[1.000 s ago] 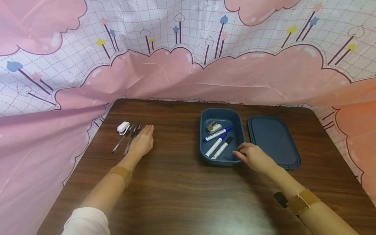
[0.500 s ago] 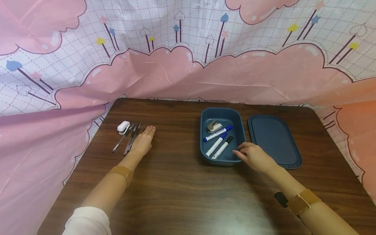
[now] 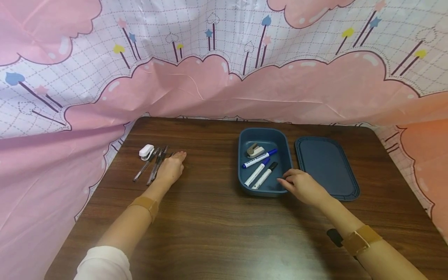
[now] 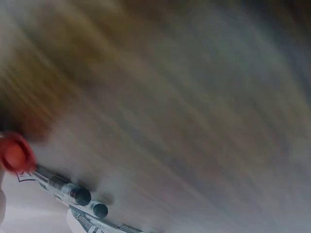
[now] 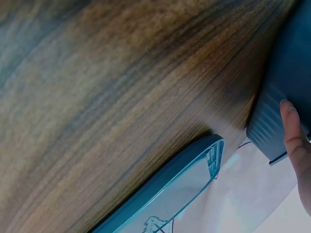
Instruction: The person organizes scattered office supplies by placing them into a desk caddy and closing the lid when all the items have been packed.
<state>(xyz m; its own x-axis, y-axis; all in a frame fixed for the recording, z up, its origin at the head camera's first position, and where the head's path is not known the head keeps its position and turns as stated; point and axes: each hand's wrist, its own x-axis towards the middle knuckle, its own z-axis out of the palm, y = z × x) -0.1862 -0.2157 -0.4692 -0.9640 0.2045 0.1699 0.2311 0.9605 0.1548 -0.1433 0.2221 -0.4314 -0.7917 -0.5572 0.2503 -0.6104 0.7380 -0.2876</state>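
At the table's left side, my left hand (image 3: pixel 169 170) lies palm down with its fingers bent, beside several clear pens (image 3: pixel 156 165). What is under its palm is hidden in the head view. The left wrist view shows a red round end (image 4: pixel 14 154) of some marker or pen close to the hand, and dark pen ends (image 4: pixel 80 195) beyond. My right hand (image 3: pixel 303 187) grips the near right corner of the blue box (image 3: pixel 289 155), one finger (image 5: pixel 290 124) against its outer wall. Inside lie several white markers (image 3: pixel 259 158) and a white and grey stapler-like item (image 3: pixel 255 151).
A white stapler (image 3: pixel 146 151) stands behind the pens at the left. The blue lid (image 3: pixel 325 167) lies right of the box, near my right forearm. A patterned curtain (image 3: pixel 224 85) hangs behind the brown table (image 3: pixel 210 225).
The left hand has shifted slightly right, and its fingers, straight before, are now more bent. The right hand and the box have stayed in place.
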